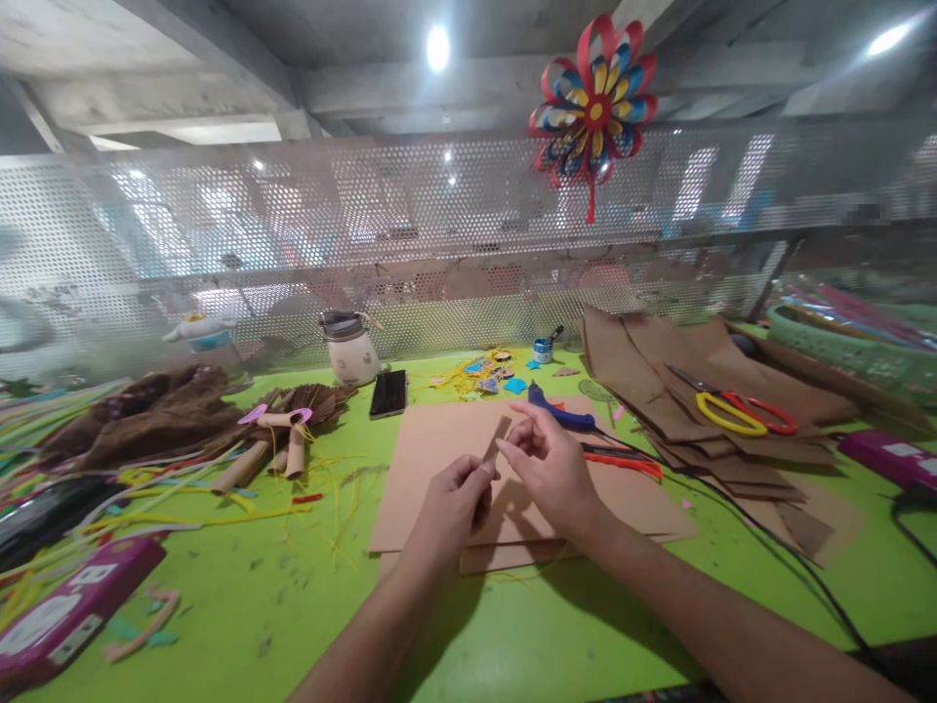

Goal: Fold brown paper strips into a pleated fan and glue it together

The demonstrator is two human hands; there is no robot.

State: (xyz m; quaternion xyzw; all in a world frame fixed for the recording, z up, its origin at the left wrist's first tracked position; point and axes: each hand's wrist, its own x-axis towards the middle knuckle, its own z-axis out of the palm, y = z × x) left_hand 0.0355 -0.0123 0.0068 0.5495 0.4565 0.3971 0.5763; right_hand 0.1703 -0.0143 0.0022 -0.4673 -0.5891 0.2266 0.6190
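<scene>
My left hand [463, 496] is closed on the lower end of a small brown paper strip [499, 437], which tilts up and to the right. Close beside the strip, my right hand [546, 459] has its thumb and index finger bent toward it; whether they touch it is hard to tell. Both hands are over stacked light-brown cardboard sheets [431, 439]. Just behind my right hand lie a blue glue gun [560, 412] and a red-handled tool [622, 464].
Brown paper [630, 361] is piled on the right, with yellow and red scissors [732, 410] on top. A phone [387, 394], a white jar [349, 350] and rolled paper pieces [293, 444] stand or lie left of the cardboard. A black cable [776, 532] crosses the right side.
</scene>
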